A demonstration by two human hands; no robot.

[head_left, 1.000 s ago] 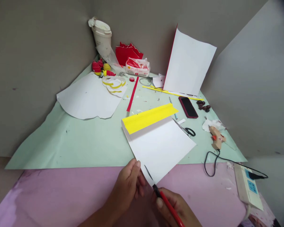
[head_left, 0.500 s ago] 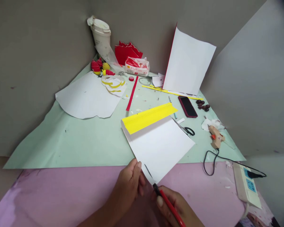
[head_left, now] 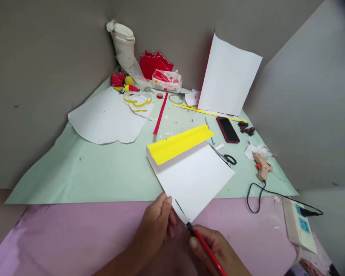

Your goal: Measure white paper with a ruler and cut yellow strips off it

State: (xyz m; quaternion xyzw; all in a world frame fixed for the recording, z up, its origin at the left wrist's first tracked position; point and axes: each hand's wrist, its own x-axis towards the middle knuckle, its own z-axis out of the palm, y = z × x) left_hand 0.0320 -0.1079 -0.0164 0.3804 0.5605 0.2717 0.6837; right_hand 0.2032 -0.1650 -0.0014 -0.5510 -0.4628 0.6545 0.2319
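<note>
Near me lies a sheet of card point(head_left: 194, 182), white on this face. Its far end curls over to show a yellow, finely creased side point(head_left: 181, 143). My left hand point(head_left: 159, 218) pinches its near left edge between thumb and fingers. A short dark line, like a slit or a mark point(head_left: 179, 206), runs close to that edge. My right hand point(head_left: 209, 245) grips a slim red tool point(head_left: 209, 251) with a black front end, whose tip meets the near corner of the card. Whether it is a knife or a pen I cannot tell. Black-handled scissors point(head_left: 228, 158) lie beside the card.
On the green cover lie a phone point(head_left: 228, 130), a glue gun point(head_left: 262, 165) with its cord to a power strip point(head_left: 300, 224), a red strip point(head_left: 161, 114) and a large white sheet point(head_left: 109, 119). A tissue pack point(head_left: 166, 80), a bucket point(head_left: 123, 42) and a standing card point(head_left: 230, 74) are behind.
The card has shifted very slightly toward the left. Both hands keep their hold, and the black tip stays at the card's near corner.
</note>
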